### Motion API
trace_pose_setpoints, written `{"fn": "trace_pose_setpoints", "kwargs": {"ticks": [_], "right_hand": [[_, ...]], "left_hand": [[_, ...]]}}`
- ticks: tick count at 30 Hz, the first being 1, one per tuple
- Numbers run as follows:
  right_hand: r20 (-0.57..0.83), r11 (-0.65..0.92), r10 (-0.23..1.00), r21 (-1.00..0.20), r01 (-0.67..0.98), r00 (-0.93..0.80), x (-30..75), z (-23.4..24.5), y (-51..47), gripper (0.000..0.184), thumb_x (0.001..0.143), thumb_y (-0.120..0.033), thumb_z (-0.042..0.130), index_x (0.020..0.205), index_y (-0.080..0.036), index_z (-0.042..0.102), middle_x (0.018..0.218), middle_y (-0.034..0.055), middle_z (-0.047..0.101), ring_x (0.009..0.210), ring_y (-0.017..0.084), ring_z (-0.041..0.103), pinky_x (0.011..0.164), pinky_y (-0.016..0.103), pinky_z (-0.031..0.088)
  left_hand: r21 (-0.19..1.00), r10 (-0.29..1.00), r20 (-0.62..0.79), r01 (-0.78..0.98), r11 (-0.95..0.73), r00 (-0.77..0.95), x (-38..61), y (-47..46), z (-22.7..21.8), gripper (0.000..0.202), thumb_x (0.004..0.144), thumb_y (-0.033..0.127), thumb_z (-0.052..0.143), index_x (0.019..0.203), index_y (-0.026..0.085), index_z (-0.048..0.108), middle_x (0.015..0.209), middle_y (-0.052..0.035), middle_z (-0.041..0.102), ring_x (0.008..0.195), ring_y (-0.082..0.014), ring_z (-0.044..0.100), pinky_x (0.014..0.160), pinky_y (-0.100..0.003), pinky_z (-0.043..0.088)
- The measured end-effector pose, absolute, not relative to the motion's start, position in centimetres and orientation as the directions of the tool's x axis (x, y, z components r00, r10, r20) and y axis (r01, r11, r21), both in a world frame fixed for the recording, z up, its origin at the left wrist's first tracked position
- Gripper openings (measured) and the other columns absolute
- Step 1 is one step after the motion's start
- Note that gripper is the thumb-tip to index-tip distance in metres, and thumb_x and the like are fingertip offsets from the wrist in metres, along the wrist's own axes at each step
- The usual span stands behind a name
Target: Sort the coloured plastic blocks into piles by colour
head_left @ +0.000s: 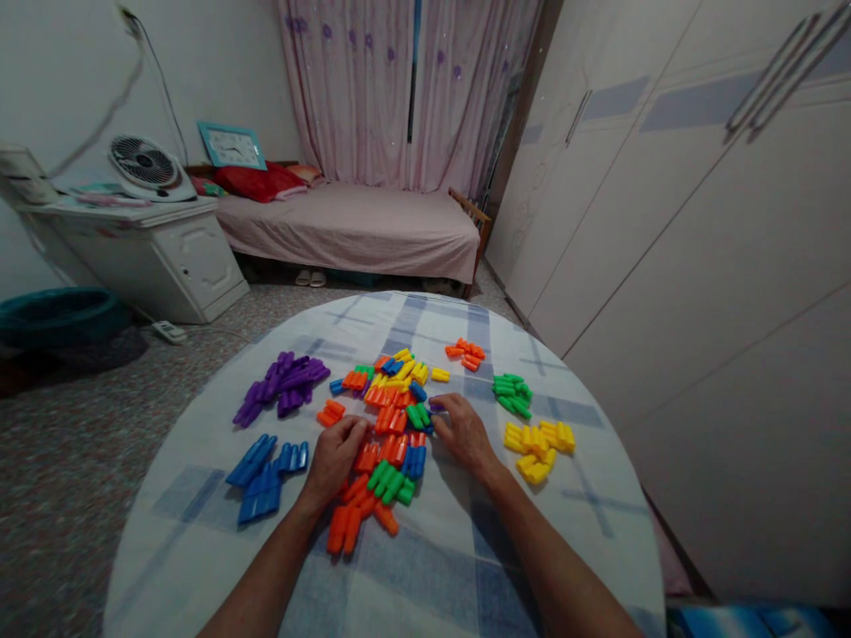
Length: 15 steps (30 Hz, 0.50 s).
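One mixed heap of coloured pieces (pixel 392 421) lies mid-counter (pixel 425 576), between the left hand (pixel 336 454) and the right hand (pixel 465 439), which are apart; whether either grips a piece, I cannot tell. Purple pieces (pixel 291 381) lie left, yellow pieces (pixel 534 440) right.

Left hand (pixel 336 456), right hand (pixel 465 434) — both flank heaped coloured pieces (pixel 392 420).
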State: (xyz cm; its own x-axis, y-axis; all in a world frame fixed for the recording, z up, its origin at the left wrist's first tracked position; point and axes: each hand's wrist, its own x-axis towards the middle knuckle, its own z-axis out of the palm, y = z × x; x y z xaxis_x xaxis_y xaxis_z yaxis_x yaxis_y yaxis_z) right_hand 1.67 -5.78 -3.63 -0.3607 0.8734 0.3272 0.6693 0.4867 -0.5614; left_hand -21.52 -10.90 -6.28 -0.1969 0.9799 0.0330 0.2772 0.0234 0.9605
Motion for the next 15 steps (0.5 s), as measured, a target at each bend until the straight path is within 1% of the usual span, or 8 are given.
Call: {"fn": "trace_pose_setpoints", "kwargs": {"ticks": [3, 5, 7, 11, 15], "right_hand": [[0.315, 0.47, 0.882, -0.575, 0.67, -0.349, 0.8, -3.7, -6.2, 0.024, 0.085, -0.024, 0.058, 0.109, -0.02, 0.06, 0.108, 0.0074, 0.063, 0.102, 0.02, 0.056, 0.091, 0.033, 0.044], [0.285, 0.446, 0.895, -0.562, 0.697, -0.343, 0.3, -3.5, -6.5, 0.029, 0.085, -0.03, 0.061, 0.112, -0.02, 0.06, 0.11, 0.0081, 0.063, 0.104, 0.022, 0.056, 0.09, 0.035, 0.044], [0.26, 0.419, 0.908, -0.541, 0.729, -0.329, -0.1, -3.2, -6.7, 0.033, 0.084, -0.034, 0.062, 0.114, -0.02, 0.06, 0.111, 0.0081, 0.063, 0.104, 0.023, 0.056, 0.089, 0.036, 0.044], [0.244, 0.382, 0.924, -0.528, 0.759, -0.295, -0.9, -3.2, -6.8, 0.032, 0.082, -0.028, 0.063, 0.113, -0.02, 0.061, 0.11, 0.0071, 0.065, 0.102, 0.024, 0.057, 0.087, 0.037, 0.044], [0.285, 0.39, 0.919, -0.568, 0.724, -0.272, -0.5, -3.7, -6.6, 0.027, 0.082, -0.024, 0.06, 0.109, -0.02, 0.061, 0.107, 0.0068, 0.066, 0.102, 0.023, 0.058, 0.089, 0.036, 0.044]], "left_hand": [[0.961, 0.98, 0.031, 0.274, 0.024, -0.196, -21.6, -10.9, -6.4, 0.039, 0.081, 0.05, 0.051, 0.083, 0.015, 0.067, 0.073, -0.0021, 0.066, 0.071, -0.0174, 0.059, 0.065, -0.026, 0.044], [0.963, 0.98, 0.035, 0.27, 0.019, -0.194, -21.5, -10.9, -6.3, 0.038, 0.081, 0.049, 0.051, 0.082, 0.015, 0.067, 0.073, -0.0021, 0.066, 0.071, -0.0174, 0.059, 0.065, -0.026, 0.044], [0.963, 0.98, 0.035, 0.27, 0.02, -0.196, -21.5, -10.9, -6.1, 0.038, 0.08, 0.049, 0.052, 0.081, 0.015, 0.067, 0.074, -0.0025, 0.066, 0.072, -0.0178, 0.06, 0.066, -0.027, 0.045], [0.961, 0.98, 0.029, 0.276, 0.027, -0.196, -21.6, -10.9, -6.1, 0.038, 0.08, 0.049, 0.052, 0.082, 0.014, 0.067, 0.075, -0.0036, 0.068, 0.073, -0.0188, 0.061, 0.067, -0.028, 0.046], [0.962, 0.98, 0.036, 0.273, 0.018, -0.194, -21.6, -10.8, -6.5, 0.038, 0.08, 0.049, 0.052, 0.082, 0.015, 0.067, 0.077, -0.0037, 0.068, 0.075, -0.0191, 0.062, 0.069, -0.029, 0.047]]}}
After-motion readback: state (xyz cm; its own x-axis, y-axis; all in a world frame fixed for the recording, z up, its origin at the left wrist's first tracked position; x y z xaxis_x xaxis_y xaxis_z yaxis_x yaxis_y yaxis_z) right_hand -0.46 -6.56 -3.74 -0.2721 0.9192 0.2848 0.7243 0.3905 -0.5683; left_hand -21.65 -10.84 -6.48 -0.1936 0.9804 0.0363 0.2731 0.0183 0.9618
